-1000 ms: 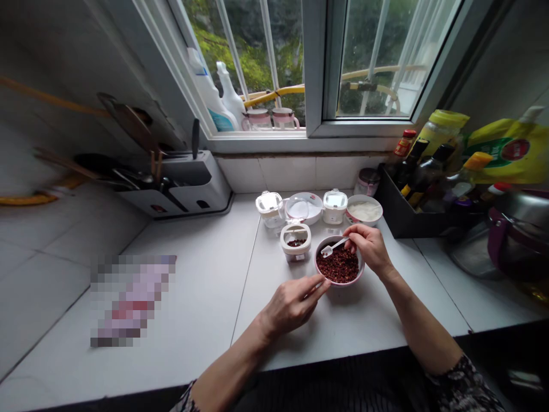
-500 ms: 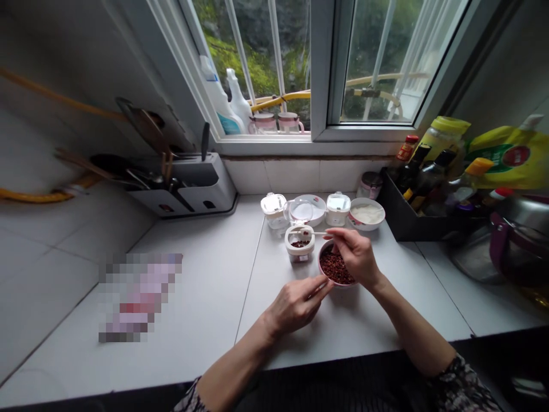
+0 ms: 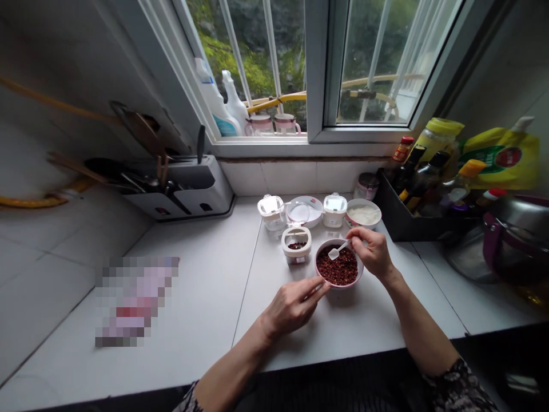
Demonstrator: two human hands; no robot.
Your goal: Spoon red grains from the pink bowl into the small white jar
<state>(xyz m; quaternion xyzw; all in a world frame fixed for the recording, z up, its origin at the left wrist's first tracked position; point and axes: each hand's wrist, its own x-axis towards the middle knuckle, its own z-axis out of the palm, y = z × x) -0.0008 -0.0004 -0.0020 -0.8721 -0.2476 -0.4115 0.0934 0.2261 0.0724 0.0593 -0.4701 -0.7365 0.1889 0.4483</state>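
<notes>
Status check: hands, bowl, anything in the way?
Right hand holding white spoon over dark red grains. Left hand at near-left rim of bowl. Nothing visible blocking spoon; small jar beside bowl.

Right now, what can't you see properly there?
All in the head view:
White spoon: handle end hidden by the right hand.
Bowl: inside bottom covered by dark red bits.
Pinkish thing at left: blurred by square blocks.
Red-capped bottle: label too small to read.
Right sleeve: cut off by the bottom edge.
</notes>
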